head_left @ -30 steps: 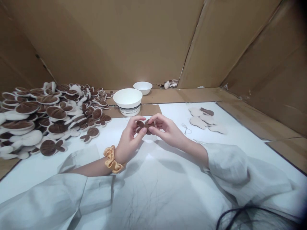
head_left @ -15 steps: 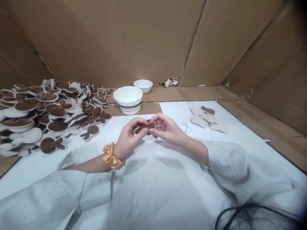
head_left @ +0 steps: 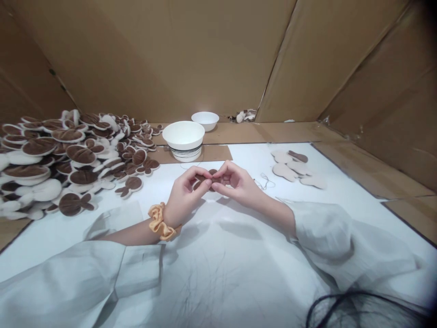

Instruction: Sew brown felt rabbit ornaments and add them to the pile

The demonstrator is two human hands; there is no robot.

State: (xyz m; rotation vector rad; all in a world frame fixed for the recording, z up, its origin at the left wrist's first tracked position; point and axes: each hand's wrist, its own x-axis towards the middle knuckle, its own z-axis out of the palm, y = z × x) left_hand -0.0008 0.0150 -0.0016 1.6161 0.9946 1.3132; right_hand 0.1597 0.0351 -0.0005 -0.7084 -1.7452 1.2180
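Both hands meet over the middle of the white table [head_left: 334, 200]. My left hand [head_left: 184, 196], with an orange scrunchie [head_left: 160, 222] on its wrist, and my right hand [head_left: 237, 184] pinch one small brown fabric piece [head_left: 204, 179] between their fingertips, just above the surface. Most of the piece is hidden by the fingers. A loose thread [head_left: 264, 182] lies on the table just right of my right hand.
A large heap of brown-and-white bunny-shaped fabric pieces [head_left: 68, 159] fills the left side. Two white bowls [head_left: 183, 136] [head_left: 205, 119] stand behind the hands. Several beige cut-outs [head_left: 295, 167] lie at right. Cardboard walls [head_left: 170, 59] enclose the table. A dark cable [head_left: 362, 305] shows bottom right.
The fingertips of both hands have closed tighter over the brown piece, so less of it shows. The hands stay in about the same spot; the view has shifted slightly.
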